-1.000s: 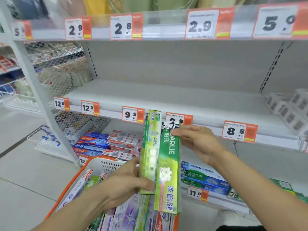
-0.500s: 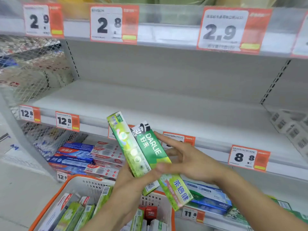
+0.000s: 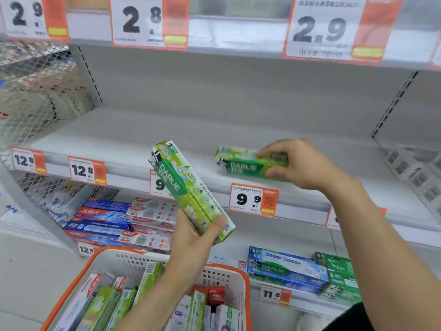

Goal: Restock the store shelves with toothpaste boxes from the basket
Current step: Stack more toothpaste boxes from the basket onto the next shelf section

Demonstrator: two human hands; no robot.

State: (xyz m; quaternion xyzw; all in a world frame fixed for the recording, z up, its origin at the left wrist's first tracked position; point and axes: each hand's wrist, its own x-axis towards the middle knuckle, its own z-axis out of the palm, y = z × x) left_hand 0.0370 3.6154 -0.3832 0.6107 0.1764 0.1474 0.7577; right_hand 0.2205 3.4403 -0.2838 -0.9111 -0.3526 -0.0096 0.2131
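My left hand [image 3: 193, 237] grips the lower end of a green Darlie toothpaste box [image 3: 186, 187], tilted up to the left in front of the shelf edge. My right hand [image 3: 303, 163] holds a second green Darlie box [image 3: 243, 163] lying sideways, low over the white middle shelf [image 3: 133, 137] above a 9.9 price tag [image 3: 254, 199]; the box is motion-blurred. Below, an orange-rimmed white basket [image 3: 229, 278] holds several more toothpaste boxes standing on end.
The lower shelf carries red and blue toothpaste boxes [image 3: 114, 220] at left and blue and green Darlie boxes [image 3: 288, 271] at right. White barcoded boxes [image 3: 420, 173] sit at the middle shelf's right end. A wire mesh divider [image 3: 40, 91] bounds the left. An upper shelf overhangs.
My right hand took one of the two boxes away from my left hand and carried it right and up to the middle shelf. The view moved closer to the shelf.
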